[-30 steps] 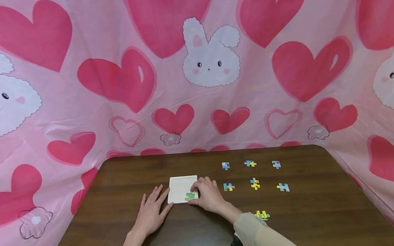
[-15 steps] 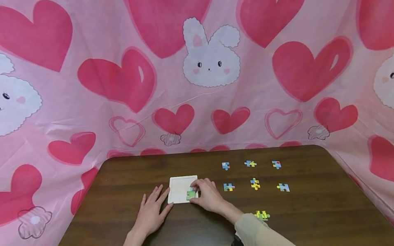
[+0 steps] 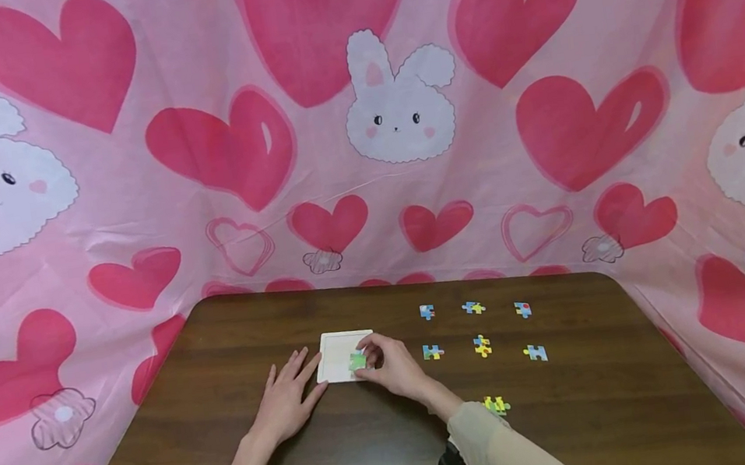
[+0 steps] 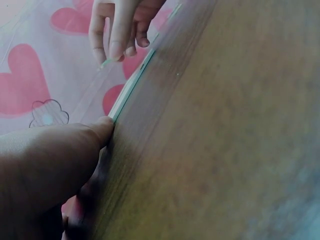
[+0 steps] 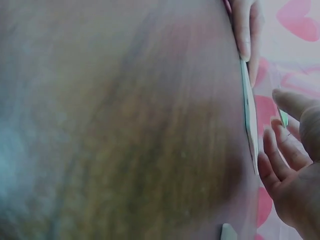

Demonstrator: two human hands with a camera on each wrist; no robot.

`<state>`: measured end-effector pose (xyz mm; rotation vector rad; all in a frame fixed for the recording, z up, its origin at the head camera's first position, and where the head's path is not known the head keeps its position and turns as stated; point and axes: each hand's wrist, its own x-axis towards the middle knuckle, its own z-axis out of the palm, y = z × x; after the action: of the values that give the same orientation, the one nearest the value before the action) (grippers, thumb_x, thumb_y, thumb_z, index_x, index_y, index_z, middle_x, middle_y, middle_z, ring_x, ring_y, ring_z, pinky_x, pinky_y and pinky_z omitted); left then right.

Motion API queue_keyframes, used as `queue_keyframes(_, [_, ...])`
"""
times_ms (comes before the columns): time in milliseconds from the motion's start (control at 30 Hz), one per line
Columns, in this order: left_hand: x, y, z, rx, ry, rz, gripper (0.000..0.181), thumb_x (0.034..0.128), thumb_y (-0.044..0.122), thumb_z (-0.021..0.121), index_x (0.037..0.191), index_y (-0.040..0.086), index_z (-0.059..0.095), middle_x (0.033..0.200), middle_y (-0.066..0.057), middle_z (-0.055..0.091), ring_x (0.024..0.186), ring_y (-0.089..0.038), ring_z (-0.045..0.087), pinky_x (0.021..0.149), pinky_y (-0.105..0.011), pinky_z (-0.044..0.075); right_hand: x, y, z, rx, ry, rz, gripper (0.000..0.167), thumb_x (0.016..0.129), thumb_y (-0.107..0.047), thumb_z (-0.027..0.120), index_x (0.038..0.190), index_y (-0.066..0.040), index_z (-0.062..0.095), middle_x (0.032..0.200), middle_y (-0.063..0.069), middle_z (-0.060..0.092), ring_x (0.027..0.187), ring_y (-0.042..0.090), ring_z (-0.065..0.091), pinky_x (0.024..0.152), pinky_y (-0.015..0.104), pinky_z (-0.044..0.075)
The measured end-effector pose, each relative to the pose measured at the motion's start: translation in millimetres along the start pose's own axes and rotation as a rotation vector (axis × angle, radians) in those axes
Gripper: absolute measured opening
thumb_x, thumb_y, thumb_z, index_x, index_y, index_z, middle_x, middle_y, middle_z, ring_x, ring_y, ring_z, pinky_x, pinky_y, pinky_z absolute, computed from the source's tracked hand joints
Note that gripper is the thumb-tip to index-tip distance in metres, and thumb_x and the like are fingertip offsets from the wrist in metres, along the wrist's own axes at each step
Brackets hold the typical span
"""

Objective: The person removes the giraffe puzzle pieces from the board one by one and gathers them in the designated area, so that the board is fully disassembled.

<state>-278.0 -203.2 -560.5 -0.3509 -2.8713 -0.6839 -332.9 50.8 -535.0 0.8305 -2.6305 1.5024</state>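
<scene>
A square white puzzle tray [image 3: 337, 349] lies on the brown table, thin and edge-on in both wrist views. My right hand [image 3: 398, 370] pinches a green jigsaw piece [image 3: 357, 361] between thumb and fingers over the tray's right part. In the left wrist view that green piece [image 4: 105, 64] shows as a small sliver at the fingertips, raised off the tray. My left hand [image 3: 285, 403] rests with straight, spread fingers against the tray's left edge; its thumb [image 4: 104, 129] touches the near corner. Part of the held piece is hidden by the right fingers.
Several loose jigsaw pieces lie spaced out right of the tray, among them a blue one [image 3: 535, 353] and a yellow one [image 3: 482, 345]. A yellow-green piece [image 3: 496, 405] lies by the right sleeve. A pink heart-patterned cloth [image 3: 409, 188] hangs behind the table.
The green jigsaw piece has risen from the tray's lower right corner and shifted slightly left and away, carried by my right hand. My left hand has stayed in place.
</scene>
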Motion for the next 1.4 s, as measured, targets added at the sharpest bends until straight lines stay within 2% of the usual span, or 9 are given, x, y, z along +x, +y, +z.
queue_keyframes(133, [1.6,0.7,-0.9,-0.009,-0.013,-0.017,0.066,0.1064,0.052,0.067,0.159,0.012,0.059,0.169,-0.025,0.050,0.160,-0.050,0.042,0.127,-0.082,0.024,0.4,-0.6,-2.5,0.074,0.005,0.001,0.034,0.088,-0.004,0.091,0.116,-0.001,0.071,0.091,0.015,0.074,0.074,0.001,0.059,0.068,0.016,0.051])
queue_keyframes(367, [2.6,0.4,-0.1,-0.009,-0.023,-0.027,0.067,0.1059,0.051,0.067,0.160,0.013,0.058,0.170,-0.024,0.049,0.161,-0.049,0.041,0.129,-0.081,0.023,-4.7,-2.1,-13.4,0.232,-0.005,0.055,0.034,0.091,-0.001,0.087,0.121,0.004,0.071,0.094,0.024,0.073,0.076,0.005,0.058,0.070,0.017,0.049])
queue_keyframes(633, [0.0,0.2,0.4,-0.016,0.003,-0.009,0.066,0.1064,0.051,0.067,0.160,0.012,0.058,0.168,-0.025,0.050,0.159,-0.050,0.043,0.127,-0.082,0.024,-18.5,-7.2,-37.4,0.302,-0.017,0.061,0.036,0.092,0.001,0.085,0.124,0.009,0.071,0.101,0.029,0.074,0.080,0.003,0.062,0.073,0.016,0.052])
queue_keyframes(800, [0.6,-3.4,4.3,-0.010,0.009,-0.006,0.066,0.1065,0.051,0.067,0.161,0.014,0.057,0.169,-0.024,0.050,0.159,-0.049,0.043,0.128,-0.081,0.023,-30.3,-7.8,-57.7,0.286,-0.010,0.037,0.037,0.092,-0.001,0.085,0.125,0.011,0.072,0.108,0.029,0.077,0.085,0.002,0.065,0.076,0.018,0.055])
queue_keyframes(900, [2.2,-2.3,2.3,0.001,-0.026,-0.028,0.065,0.1062,0.045,0.069,0.162,0.013,0.056,0.171,-0.023,0.048,0.162,-0.048,0.041,0.129,-0.081,0.022,-36.8,-7.9,-71.0,0.249,0.007,0.021,0.036,0.092,-0.002,0.086,0.124,0.007,0.074,0.109,0.027,0.078,0.087,0.010,0.068,0.078,0.021,0.056])
queue_keyframes(1033, [3.0,2.2,-3.8,0.020,-0.085,-0.056,0.065,0.1082,0.041,0.067,0.165,0.013,0.052,0.174,-0.022,0.044,0.165,-0.046,0.036,0.132,-0.079,0.019,-47.2,-5.5,-88.0,0.181,0.021,0.015,0.035,0.092,-0.008,0.088,0.125,0.000,0.077,0.113,0.020,0.079,0.096,0.029,0.072,0.088,0.037,0.062])
queue_keyframes(1167, [3.5,3.9,-5.5,0.031,-0.103,-0.059,0.064,0.1093,0.041,0.066,0.165,0.013,0.051,0.175,-0.022,0.043,0.166,-0.046,0.035,0.132,-0.079,0.019,-61.0,-2.5,-104.0,0.110,0.038,-0.012,0.035,0.092,-0.014,0.090,0.126,-0.010,0.078,0.127,0.009,0.080,0.117,0.025,0.073,0.107,0.052,0.058])
queue_keyframes(1267, [3.7,3.9,-5.2,0.030,-0.102,-0.061,0.065,0.1092,0.041,0.066,0.165,0.013,0.051,0.175,-0.022,0.042,0.166,-0.045,0.035,0.132,-0.078,0.019,-72.7,1.5,-115.7,0.057,0.069,-0.049,0.035,0.092,-0.015,0.090,0.124,-0.014,0.078,0.134,0.004,0.079,0.128,0.016,0.071,0.116,0.051,0.051])
queue_keyframes(1400, [3.1,4.0,-3.7,0.014,-0.079,-0.052,0.065,0.1078,0.041,0.068,0.164,0.013,0.052,0.174,-0.022,0.044,0.165,-0.046,0.036,0.132,-0.078,0.019,-90.9,12.4,-131.3,-0.005,0.108,-0.067,0.033,0.092,-0.014,0.090,0.123,-0.014,0.079,0.134,0.003,0.079,0.130,0.016,0.070,0.117,0.038,0.049])
